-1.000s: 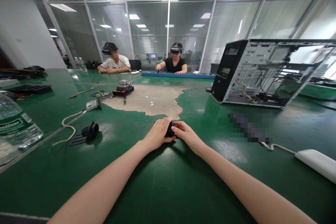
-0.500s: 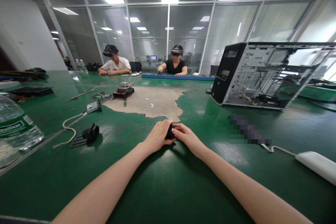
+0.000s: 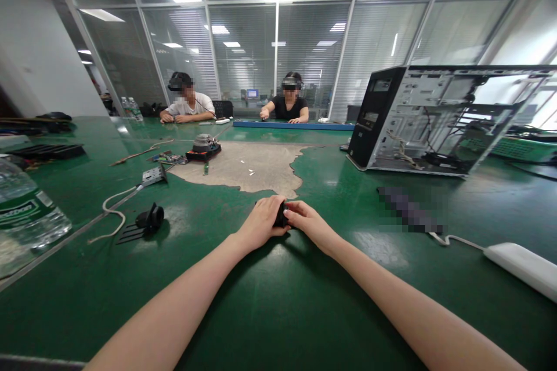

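Both of my hands meet over a small black part (image 3: pixel 281 215) at the middle of the green table (image 3: pixel 278 307). My left hand (image 3: pixel 262 221) wraps over its left side and top, with the thumb along the near edge. From the right, my right hand (image 3: pixel 308 220) pinches its other side with bent fingers. Most of the part is hidden under my fingers, so its kind cannot be made out. To the left lies a black slotted bracket with a round piece (image 3: pixel 150 218), apart from both hands.
An open computer case (image 3: pixel 376 119) stands at the right, near a blurred dark object (image 3: pixel 407 208) corded to a white block (image 3: pixel 522 266). Left are a water bottle (image 3: pixel 30 208) and a metal piece with cable (image 3: pixel 153 175). A round cooler (image 3: pixel 206 144) lies farther back. Two people sit opposite.
My view has shifted slightly. Both hands stay on the black part with almost the same hold.
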